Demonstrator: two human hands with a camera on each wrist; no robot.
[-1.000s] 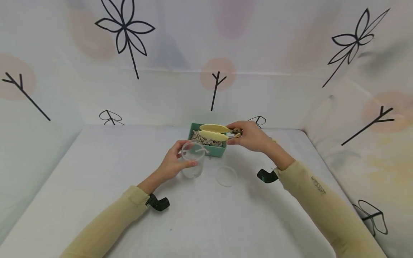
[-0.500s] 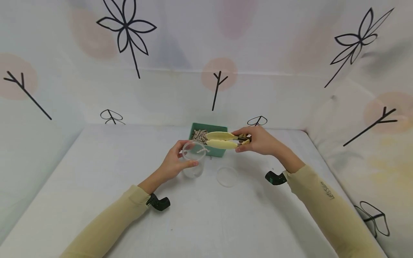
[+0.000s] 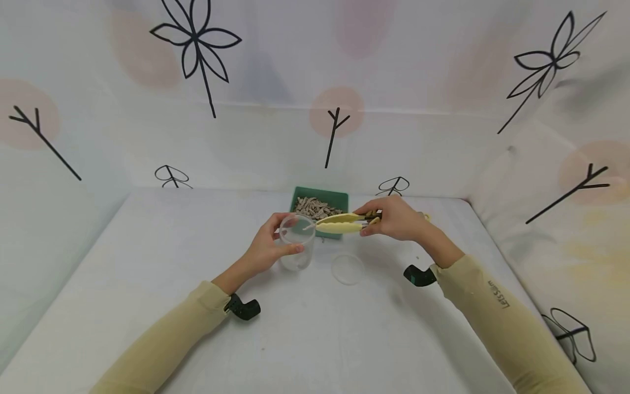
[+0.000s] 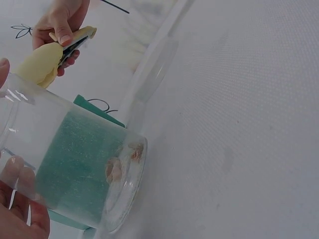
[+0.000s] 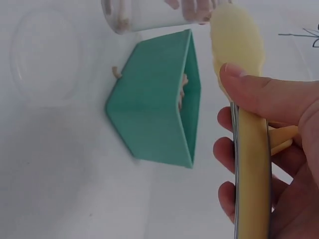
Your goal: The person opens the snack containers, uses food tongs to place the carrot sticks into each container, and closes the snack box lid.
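My left hand grips a clear plastic jar, which stands slightly tilted before the green box. In the left wrist view, a few brownish pieces lie at the jar's bottom. My right hand holds yellow-headed tongs, their tips right at the jar's right rim. A pale, stick-like piece shows at that rim, beside the tong tips. Behind sits the green box, filled with greyish-brown short pieces.
A clear round lid lies flat on the white table, right of the jar. One loose piece is on the table beside the box. A patterned cloth wall rises behind the table.
The tongs have moved from over the box, first rightward, then toward me and left to the jar's rim, with their heads closer together. The left hand and jar stay nearly in place.
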